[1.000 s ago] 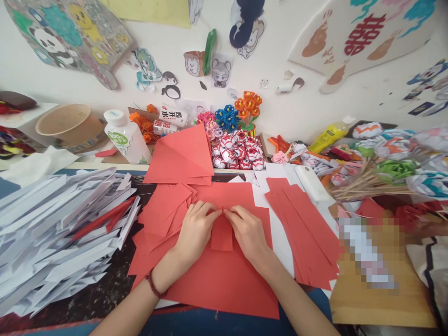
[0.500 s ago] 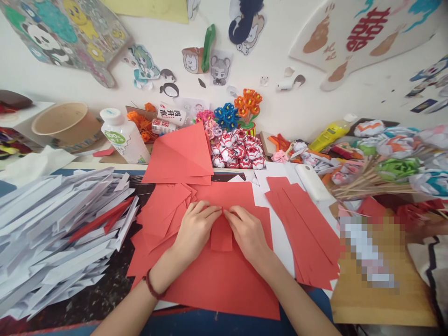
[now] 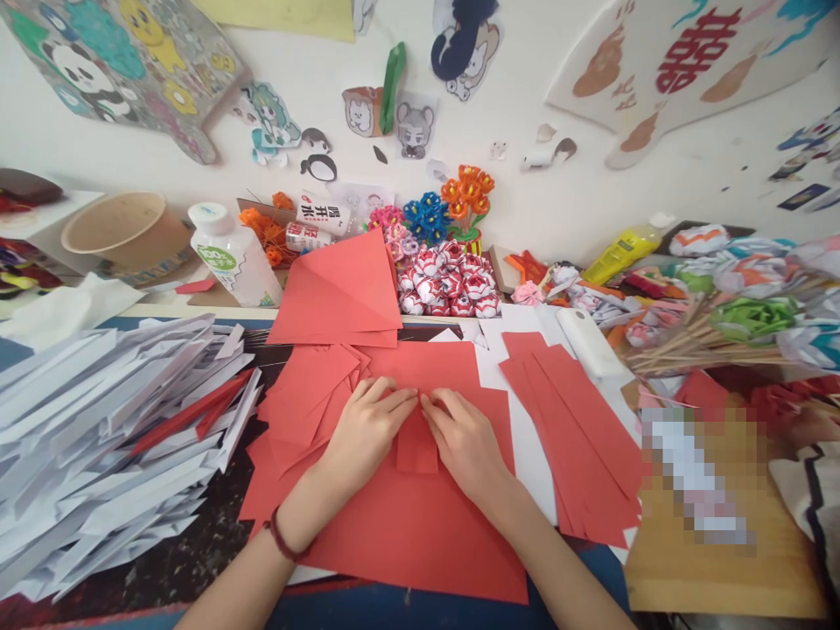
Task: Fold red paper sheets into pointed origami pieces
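Between my hands lies a small piece of red paper (image 3: 417, 451), upright on a large red sheet (image 3: 420, 538). The fingers of my left hand (image 3: 368, 424) are closed on its upper left edge. Opposite, my right hand (image 3: 463, 433) pinches the upper right edge, and the fingertips of both hands nearly meet at the top. My fingers cover part of the small piece's top. Red paper squares (image 3: 298, 394) spread beside my left hand, and red paper strips (image 3: 570, 437) lie beyond my right hand.
Folded white paper strips (image 3: 98, 437) pile up at the left. Along the back stand a white bottle (image 3: 233, 258), red-and-white paper flowers (image 3: 450, 284) and leaning red sheets (image 3: 338, 297). Paper flowers on sticks (image 3: 752, 317) and a wooden board (image 3: 722, 577) are at the right.
My hands stay at the top of the small red paper with hardly any movement. The whole view has shifted very slightly.
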A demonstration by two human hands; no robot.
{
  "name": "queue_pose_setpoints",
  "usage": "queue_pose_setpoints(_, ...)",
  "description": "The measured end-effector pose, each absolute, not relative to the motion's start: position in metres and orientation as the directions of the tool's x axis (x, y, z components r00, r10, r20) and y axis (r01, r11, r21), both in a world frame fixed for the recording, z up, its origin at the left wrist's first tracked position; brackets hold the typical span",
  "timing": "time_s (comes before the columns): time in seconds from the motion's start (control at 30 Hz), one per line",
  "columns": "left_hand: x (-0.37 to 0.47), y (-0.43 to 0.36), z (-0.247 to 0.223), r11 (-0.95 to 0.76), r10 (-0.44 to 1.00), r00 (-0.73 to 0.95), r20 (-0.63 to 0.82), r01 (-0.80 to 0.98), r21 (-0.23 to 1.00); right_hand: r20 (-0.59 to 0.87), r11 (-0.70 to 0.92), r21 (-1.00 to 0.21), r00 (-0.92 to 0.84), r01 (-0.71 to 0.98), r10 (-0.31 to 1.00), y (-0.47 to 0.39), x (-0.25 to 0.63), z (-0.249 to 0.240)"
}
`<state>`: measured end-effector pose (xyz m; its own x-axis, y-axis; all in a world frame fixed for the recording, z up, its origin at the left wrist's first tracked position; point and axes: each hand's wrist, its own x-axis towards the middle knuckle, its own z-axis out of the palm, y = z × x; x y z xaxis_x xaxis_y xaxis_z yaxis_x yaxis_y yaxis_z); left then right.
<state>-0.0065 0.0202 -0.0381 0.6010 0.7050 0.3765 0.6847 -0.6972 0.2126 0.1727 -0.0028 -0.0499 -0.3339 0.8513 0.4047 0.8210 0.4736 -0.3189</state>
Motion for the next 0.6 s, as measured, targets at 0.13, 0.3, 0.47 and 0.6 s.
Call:
queue_pose_setpoints(0.13,-0.0089,0.0206,-0.0383,-0.7,0.705,0.612,0.357,0.682,0.213,0.392,0.476,-0.344,-0.336,0.81,0.856,-0.0043,0.1731,-0.0491)
queue_pose_setpoints(0.3,-0.0115,0.0215,-0.0374,-0.7,0.71,0.624,0.327,0.679,0.223,0.369,0.477,-0.34,-0.352,0.81,0.86,-0.0052,0.1728,-0.0477)
queue_pose_setpoints(0.47,-0.0134,0.0217,-0.0373,-0.717,0.691,0.643,0.331,0.67,0.196,0.37,0.481,-0.267,-0.372,0.835,0.851,-0.0076,0.1724,-0.048)
queue_pose_setpoints(0.6,-0.0135,0.0213,-0.0357,-0.725,0.681,0.658,0.32,0.669,0.167,0.353,0.489,-0.223,-0.398,0.843,0.847,-0.0099,0.1725,-0.0518)
